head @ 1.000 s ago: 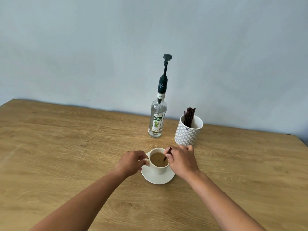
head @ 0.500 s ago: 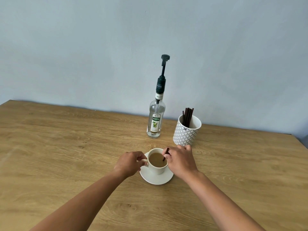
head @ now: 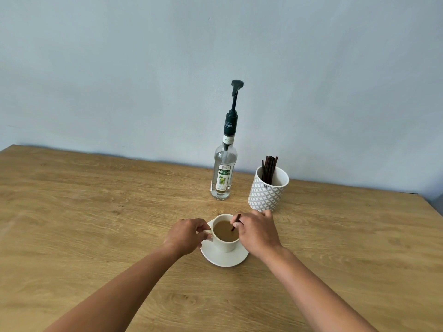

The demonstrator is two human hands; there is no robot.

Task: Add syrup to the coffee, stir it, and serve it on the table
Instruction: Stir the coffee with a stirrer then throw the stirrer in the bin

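Two hands are at work on one white cup (head: 224,240) of milky coffee (head: 225,232), which stands on a white saucer (head: 223,258) near the middle of the wooden table (head: 96,212); the left hand (head: 185,236) is closed on the cup's handle at its left side, steadying it; the right hand (head: 257,232) is pinched round a thin dark stir stick (head: 235,222), whose lower end dips into the drink near the right rim. Farther back, well apart from the cup, stands the syrup bottle (head: 222,173) with its tall pump head up, and just to its right a patterned white holder (head: 268,189) full of spare sticks (head: 269,170). By my judgement the stirring is in hand and the serving remains; whether syrup is already in the coffee cannot be told from the colour. As for handling: the cup is glazed ceramic, so stiff, smooth and breakable, and fairly full, so it will slop if tipped or jerked; it sits loose on the saucer and may slide on it; the safest hold for carrying is likely the saucer's rim from both sides, kept level, or the handle with the saucer supported beneath. The stick is light and slender; a fingertip pinch high on it suffices, and it may flick drops when lifted out.
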